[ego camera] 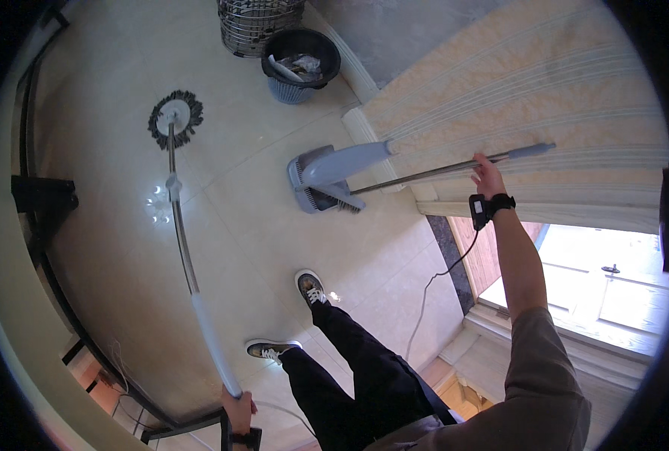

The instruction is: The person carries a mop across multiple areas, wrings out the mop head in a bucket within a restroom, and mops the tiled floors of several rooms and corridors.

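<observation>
At the bottom left, my left hand grips the light-blue handle end of a round mop. The mop's grey fringed head rests on the tiled floor at upper left. My right hand is stretched out to the right, at the metal pole of a broom, just below its grey-blue grip. The fingers look partly curled about the pole, whose far side is hidden. The broom's bristled head lies at a blue-grey dustpan, which stands by the wall corner.
A black-rimmed waste bin with litter stands beside a wire basket at the top. A black metal frame runs along the left. At right are a patterned wall and a doorway with a white door. A cable hangs from my right wrist.
</observation>
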Demonstrator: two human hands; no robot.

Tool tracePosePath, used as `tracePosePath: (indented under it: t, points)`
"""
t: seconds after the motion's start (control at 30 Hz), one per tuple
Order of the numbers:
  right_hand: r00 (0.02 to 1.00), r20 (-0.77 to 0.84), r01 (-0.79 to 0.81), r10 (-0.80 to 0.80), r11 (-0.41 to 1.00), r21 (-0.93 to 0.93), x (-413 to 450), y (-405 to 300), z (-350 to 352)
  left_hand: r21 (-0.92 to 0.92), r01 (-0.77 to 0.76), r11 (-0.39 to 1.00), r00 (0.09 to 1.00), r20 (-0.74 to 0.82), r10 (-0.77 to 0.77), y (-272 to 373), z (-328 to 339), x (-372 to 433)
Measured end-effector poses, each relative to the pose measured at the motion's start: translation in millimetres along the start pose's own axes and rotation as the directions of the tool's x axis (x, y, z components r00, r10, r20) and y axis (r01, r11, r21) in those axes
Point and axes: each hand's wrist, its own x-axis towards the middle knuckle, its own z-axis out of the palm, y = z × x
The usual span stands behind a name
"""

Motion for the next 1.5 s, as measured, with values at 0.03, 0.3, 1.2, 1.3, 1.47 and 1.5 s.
tracePosePath:
  t: [0.03, 0.3, 1.2, 1.3, 1.47, 1.5]
  points:
    - [1.000, -0.001, -0.006, 0.006, 1.000, 0.008, 4, -8, 6, 0.036, 0.012, 0.999, 1.000, 0.000, -0.012, -7, -6, -11]
    - [0.550, 0.782, 0.498, -0.293, 0.867, -0.025, -155, -88, 136, -0.420, 0.402, 0.813, 0.893, -0.013, -0.449, -51, -56, -108]
    - [0.838, 0.097, 0.519, -0.537, 0.839, 0.163, -216, -38, 25, 0.918, 0.083, 0.387, 0.924, 0.074, -0.375, -129, -268, -339]
    - [0.807, 0.052, 0.567, -0.589, 0.796, 0.212, -223, -34, -9, 0.868, -0.352, 0.351, 0.930, 0.367, 0.024, -29, -179, -220]
    - [0.821, -0.036, 0.571, -0.570, 0.819, 0.045, -267, -28, -55, 0.800, -0.366, 0.476, 0.925, 0.369, 0.092, 55, -6, -130]
    - [0.834, -0.050, 0.551, -0.550, 0.834, 0.020, -270, -24, -69, 0.813, -0.225, 0.537, 0.932, 0.341, -0.126, 63, 12, -128]
